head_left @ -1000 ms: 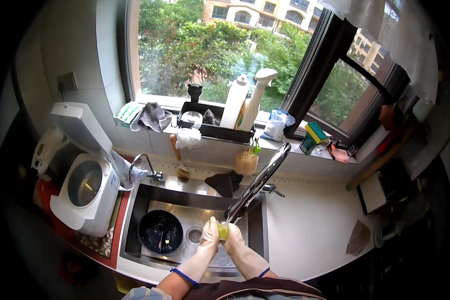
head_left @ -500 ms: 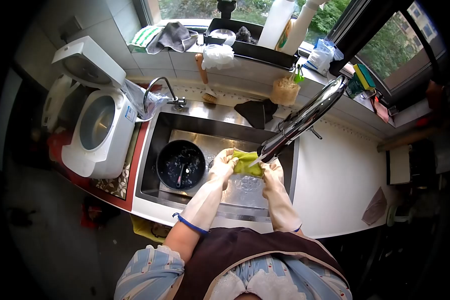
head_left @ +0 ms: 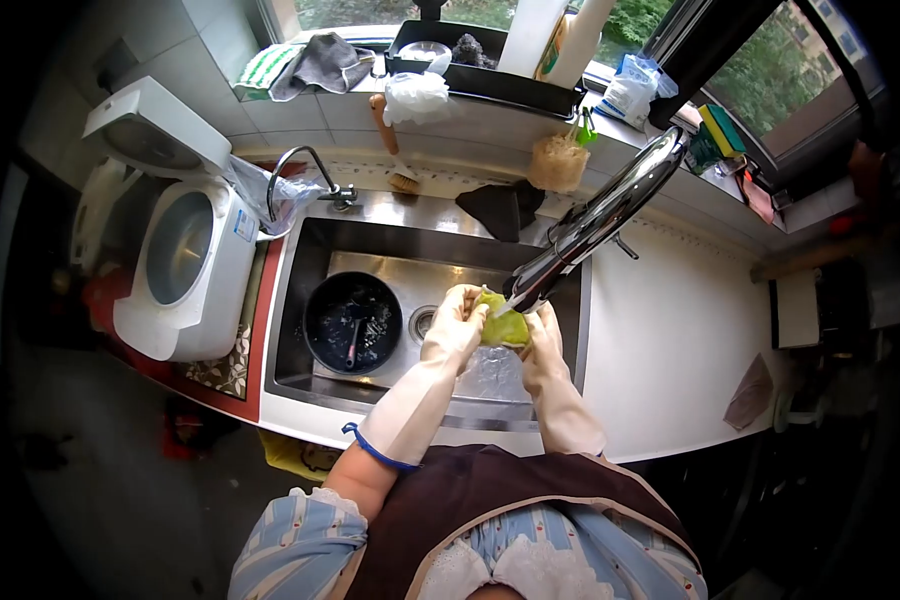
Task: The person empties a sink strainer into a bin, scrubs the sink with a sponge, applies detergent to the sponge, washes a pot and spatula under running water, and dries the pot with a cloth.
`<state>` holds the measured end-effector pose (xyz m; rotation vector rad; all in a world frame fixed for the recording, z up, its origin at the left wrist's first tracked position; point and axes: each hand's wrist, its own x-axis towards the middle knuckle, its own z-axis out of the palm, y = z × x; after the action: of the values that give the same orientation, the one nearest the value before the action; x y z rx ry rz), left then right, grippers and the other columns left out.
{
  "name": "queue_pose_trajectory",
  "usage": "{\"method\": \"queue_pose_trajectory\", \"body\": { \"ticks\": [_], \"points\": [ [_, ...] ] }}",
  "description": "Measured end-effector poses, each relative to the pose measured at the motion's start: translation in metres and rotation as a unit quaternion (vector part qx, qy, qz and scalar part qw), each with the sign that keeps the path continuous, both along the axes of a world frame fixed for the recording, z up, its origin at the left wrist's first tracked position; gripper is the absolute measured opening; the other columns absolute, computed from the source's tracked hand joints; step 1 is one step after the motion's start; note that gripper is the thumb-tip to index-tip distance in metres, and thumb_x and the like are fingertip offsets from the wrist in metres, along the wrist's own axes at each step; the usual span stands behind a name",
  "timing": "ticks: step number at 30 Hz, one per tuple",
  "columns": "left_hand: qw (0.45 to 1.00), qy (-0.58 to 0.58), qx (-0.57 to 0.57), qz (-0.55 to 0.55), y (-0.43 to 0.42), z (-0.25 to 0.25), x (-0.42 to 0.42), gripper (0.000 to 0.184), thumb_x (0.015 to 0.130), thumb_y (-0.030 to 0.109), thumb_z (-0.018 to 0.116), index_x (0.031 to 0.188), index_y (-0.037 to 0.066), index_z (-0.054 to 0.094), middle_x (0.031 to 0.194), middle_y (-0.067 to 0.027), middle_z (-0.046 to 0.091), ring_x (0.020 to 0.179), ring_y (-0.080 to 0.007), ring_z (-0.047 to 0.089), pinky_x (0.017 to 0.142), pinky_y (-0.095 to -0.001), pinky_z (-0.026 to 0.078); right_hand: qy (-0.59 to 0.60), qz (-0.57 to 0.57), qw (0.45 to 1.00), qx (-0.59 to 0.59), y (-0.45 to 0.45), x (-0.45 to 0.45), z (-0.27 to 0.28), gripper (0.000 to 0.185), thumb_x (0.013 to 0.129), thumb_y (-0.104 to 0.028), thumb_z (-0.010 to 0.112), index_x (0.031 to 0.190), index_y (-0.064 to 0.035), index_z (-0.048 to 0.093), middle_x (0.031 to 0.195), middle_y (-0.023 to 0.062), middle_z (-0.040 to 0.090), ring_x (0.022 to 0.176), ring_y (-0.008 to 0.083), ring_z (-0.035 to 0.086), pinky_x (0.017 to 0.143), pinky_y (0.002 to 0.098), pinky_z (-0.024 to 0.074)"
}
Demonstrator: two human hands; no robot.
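A yellow-green dishcloth (head_left: 504, 328) is gripped at its two ends over the sink (head_left: 410, 398), under the running tap (head_left: 570, 258). My left hand (head_left: 457, 330), in a long cream rubber glove, is closed on the cloth's left edge. On the opposite side, my right hand (head_left: 544, 345), gloved the same way, pinches its right edge; some of those fingers are hidden behind the cloth. Water from the spout meets the cloth. A black pan (head_left: 353, 322) with foamy water sits in the sink's left part, and a dark utensil (head_left: 354, 345) with a reddish end lies in it.
An open white rice cooker (head_left: 183, 265) stands left of the sink. Behind are a small curved tap (head_left: 315, 175), a wooden-handled brush (head_left: 388, 135), a dark cloth (head_left: 502, 210) and a hanging loofah (head_left: 560, 163). White countertop (head_left: 670, 340) extends to the right.
My hands have come closer together, and the cloth between them is more bunched and folded than before. The whole view has shifted slightly.
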<state>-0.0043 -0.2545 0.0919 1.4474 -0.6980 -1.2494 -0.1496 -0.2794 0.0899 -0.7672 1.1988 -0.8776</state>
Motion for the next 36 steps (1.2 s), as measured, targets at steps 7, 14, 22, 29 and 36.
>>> {"method": "queue_pose_trajectory", "body": {
  "ticks": [7,14,22,29,36],
  "points": [
    [0.968,-0.215,-0.114,0.061,0.003,-0.027,-0.027,0.050,0.081,0.017,0.068,0.123,0.004,0.045,0.097,-0.0143,0.056,0.090,-0.0231,0.057,0.082,-0.0338,0.049,-0.132,-0.033,0.989,-0.051,0.022,0.057,0.029,0.058,0.080,-0.030,0.073,0.124,-0.0055,0.045,0.109,0.0073,0.058,0.092,0.0179,0.059,0.079,0.0310,0.0493],
    [0.995,-0.050,-0.063,0.059,0.003,-0.014,-0.037,0.017,0.094,0.019,0.052,0.101,0.003,0.052,0.085,-0.0085,0.058,0.078,-0.0204,0.057,0.071,-0.0312,0.047,-0.190,-0.069,0.979,0.012,0.019,0.050,0.007,0.044,0.079,-0.035,0.075,0.103,-0.0027,0.057,0.088,0.0044,0.061,0.076,0.0144,0.060,0.069,0.0283,0.0499],
    [0.984,-0.154,-0.085,0.024,0.003,-0.019,-0.026,0.027,0.094,0.023,0.052,0.082,0.001,0.059,0.075,-0.0082,0.061,0.072,-0.0169,0.057,0.069,-0.0304,0.046,-0.147,-0.110,0.983,0.004,0.022,0.052,-0.019,0.040,0.084,-0.037,0.068,0.095,-0.0009,0.059,0.083,0.0038,0.061,0.072,0.0126,0.057,0.064,0.0281,0.0474],
    [0.967,0.201,0.136,0.073,-0.008,-0.018,-0.011,0.035,0.094,0.040,0.051,0.080,0.009,0.060,0.074,-0.0032,0.060,0.068,-0.0155,0.056,0.066,-0.0278,0.046,0.091,-0.056,0.994,0.017,0.020,0.049,0.023,0.033,0.094,-0.035,0.051,0.092,-0.0035,0.061,0.079,0.0035,0.060,0.068,0.0117,0.052,0.062,0.0289,0.0439],
    [0.993,0.089,0.052,0.050,-0.009,-0.012,0.000,0.028,0.088,0.023,0.065,0.108,0.007,0.056,0.095,-0.0042,0.062,0.082,-0.0142,0.058,0.075,-0.0273,0.047,-0.047,-0.101,0.990,-0.083,0.000,0.034,-0.024,0.022,0.098,-0.018,0.045,0.109,-0.0011,0.055,0.096,0.0050,0.061,0.081,0.0103,0.056,0.073,0.0244,0.0473]
  ]
}}
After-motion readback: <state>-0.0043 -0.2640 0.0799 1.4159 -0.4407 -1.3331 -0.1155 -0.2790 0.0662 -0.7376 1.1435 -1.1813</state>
